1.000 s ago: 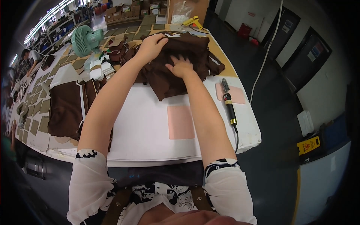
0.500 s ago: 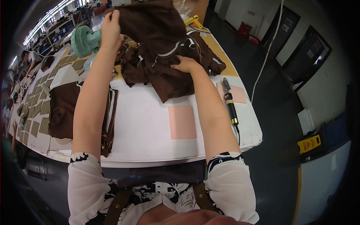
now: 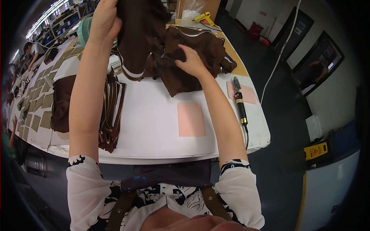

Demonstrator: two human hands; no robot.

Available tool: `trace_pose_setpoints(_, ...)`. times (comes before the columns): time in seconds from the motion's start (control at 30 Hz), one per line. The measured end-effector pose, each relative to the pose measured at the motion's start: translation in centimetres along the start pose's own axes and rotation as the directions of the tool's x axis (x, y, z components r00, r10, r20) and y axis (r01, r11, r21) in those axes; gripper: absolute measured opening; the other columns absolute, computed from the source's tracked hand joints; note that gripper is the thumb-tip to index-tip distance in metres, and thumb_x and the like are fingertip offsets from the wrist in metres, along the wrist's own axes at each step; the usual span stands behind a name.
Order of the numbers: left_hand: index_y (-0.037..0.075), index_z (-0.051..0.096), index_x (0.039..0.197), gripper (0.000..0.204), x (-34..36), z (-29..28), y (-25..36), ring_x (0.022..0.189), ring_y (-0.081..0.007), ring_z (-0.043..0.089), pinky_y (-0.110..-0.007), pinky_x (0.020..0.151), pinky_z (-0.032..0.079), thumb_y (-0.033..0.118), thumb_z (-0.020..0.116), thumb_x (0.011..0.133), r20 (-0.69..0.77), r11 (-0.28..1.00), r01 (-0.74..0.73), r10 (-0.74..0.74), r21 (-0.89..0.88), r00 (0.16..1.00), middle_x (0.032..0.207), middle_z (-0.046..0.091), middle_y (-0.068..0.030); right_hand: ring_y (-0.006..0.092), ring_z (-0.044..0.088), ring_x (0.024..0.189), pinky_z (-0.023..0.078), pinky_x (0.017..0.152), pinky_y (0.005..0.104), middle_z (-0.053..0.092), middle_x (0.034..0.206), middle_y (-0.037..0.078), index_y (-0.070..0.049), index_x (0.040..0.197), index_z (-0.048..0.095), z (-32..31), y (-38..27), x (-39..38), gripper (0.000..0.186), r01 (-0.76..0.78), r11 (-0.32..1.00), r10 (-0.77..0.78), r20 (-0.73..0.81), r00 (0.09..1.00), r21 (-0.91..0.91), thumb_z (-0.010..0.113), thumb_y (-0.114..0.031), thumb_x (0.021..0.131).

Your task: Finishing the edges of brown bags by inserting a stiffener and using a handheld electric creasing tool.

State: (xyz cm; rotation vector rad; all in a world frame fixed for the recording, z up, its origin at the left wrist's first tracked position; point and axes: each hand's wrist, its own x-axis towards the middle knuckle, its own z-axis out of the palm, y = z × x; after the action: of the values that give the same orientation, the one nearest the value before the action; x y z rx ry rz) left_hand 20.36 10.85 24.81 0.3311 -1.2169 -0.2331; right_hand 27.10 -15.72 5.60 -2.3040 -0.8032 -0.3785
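Observation:
My left hand (image 3: 107, 21), raised at the top left, grips a dark brown fabric piece (image 3: 137, 36) with a white edge, which hangs down. My right hand (image 3: 190, 61) is open, fingers apart, over a crumpled brown fabric pile (image 3: 200, 44). Left of centre, a stack of brown pieces with zips (image 3: 111, 119) lies partly behind my left forearm. A pink square (image 3: 191, 119) rests on the white table surface (image 3: 150, 123). Beside my right forearm, a black-handled tool with a metal tip (image 3: 239, 104) and a cord lies over another pink pad (image 3: 250, 95).
A green fan (image 3: 84, 30) stands behind my left arm. Khaki pieces (image 3: 36, 111) cover the left side; co-workers (image 3: 34, 54) are beyond. A yellow glue gun (image 3: 202, 17) lies at the back. Rightward are a hanging cable (image 3: 281, 50), a person in the doorway (image 3: 316, 73) and a yellow sign (image 3: 315, 151).
My left hand has gone from resting on the pile to holding a piece high at the upper left. My right hand has shifted slightly. A person now appears in the right doorway.

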Motion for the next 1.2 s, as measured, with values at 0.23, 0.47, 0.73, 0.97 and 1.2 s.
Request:
trace_pose_setpoints(0.23, 0.005, 0.06, 0.125, 0.026, -5.3, 2.5, -2.6, 0.11, -0.0205, 0.064, -0.034, 0.097, 0.052, 0.017, 0.059, 0.102, -0.353, 0.923, 0.095, 0.046, 0.372, 0.934, 0.118, 0.067, -0.0083, 0.0206, 0.054, 0.125, 0.041, 0.108, 0.0344, 0.057, 0.141, 0.01, -0.002, 0.144, 0.046, 0.0, -6.3, -6.3, 0.079, -0.011, 0.465, 0.124, -0.052, 0.991, 0.885, 0.082, -0.002, 0.074)
trace_pose_setpoints(0.47, 0.0, 0.068, 0.116, 0.026, -14.5, 4.4, -1.5, 0.108, -0.0164, 0.061, -0.028, 0.099, 0.044, 0.005, 0.055, 0.093, -0.528, 0.679, 0.205, 0.309, 0.705, 0.791, 0.11, 0.069, -0.0059, 0.0193, 0.065, 0.09, 0.051, 0.077, 0.0312, 0.069, 0.096, 0.005, -0.004, 0.107, 0.07, -4.6, -9.6, -14.4, 0.039, 0.149, 0.916, 0.071, -0.516, 0.853, 0.372, 0.063, 0.014, 0.073)
trace_pose_setpoints(0.73, 0.0, 0.068, 0.104, 0.018, -25.5, 10.3, -5.9, 0.089, -0.0119, 0.062, -0.025, 0.08, 0.048, -0.003, 0.054, 0.092, -0.698, -0.193, 0.758, 0.3, 0.624, 0.651, 0.092, 0.067, -0.0057, 0.0299, 0.055, 0.111, 0.043, 0.097, 0.0404, 0.058, 0.118, 0.009, -0.011, 0.129, 0.062, 1.3, -15.2, -26.2, 0.06, 0.205, 0.976, -0.218, 0.382, 0.898, 0.073, 0.079, -0.012, 0.071)
trace_pose_setpoints(0.97, 0.001, 0.063, 0.105, 0.022, -27.8, 12.7, -14.4, 0.092, -0.0349, 0.064, -0.044, 0.079, 0.051, 0.008, 0.067, 0.085, -0.652, -0.438, 0.499, -0.343, 0.748, 0.676, 0.09, 0.067, -0.0147, 0.0267, 0.069, 0.081, 0.054, 0.073, 0.0383, 0.07, 0.088, 0.01, -0.002, 0.114, 0.067, 0.0, -12.7, -23.6, 0.025, -0.281, 0.815, 0.231, 0.161, 0.96, 0.506, 0.067, -0.012, 0.092)
trace_pose_setpoints(1.2, 0.004, 0.056, 0.111, 0.029, -27.4, 11.1, -15.6, 0.087, -0.0356, 0.064, -0.044, 0.076, 0.052, 0.006, 0.068, 0.084, -0.719, -0.533, 0.506, -0.336, 0.678, 0.609, 0.097, 0.063, -0.0142, 0.0268, 0.068, 0.078, 0.053, 0.072, 0.039, 0.071, 0.08, 0.01, 0.001, 0.119, 0.062, 1.4, -11.9, -23.2, 0.043, -0.497, 0.868, 0.466, 0.351, 0.813, -0.001, 0.074, -0.024, 0.086)
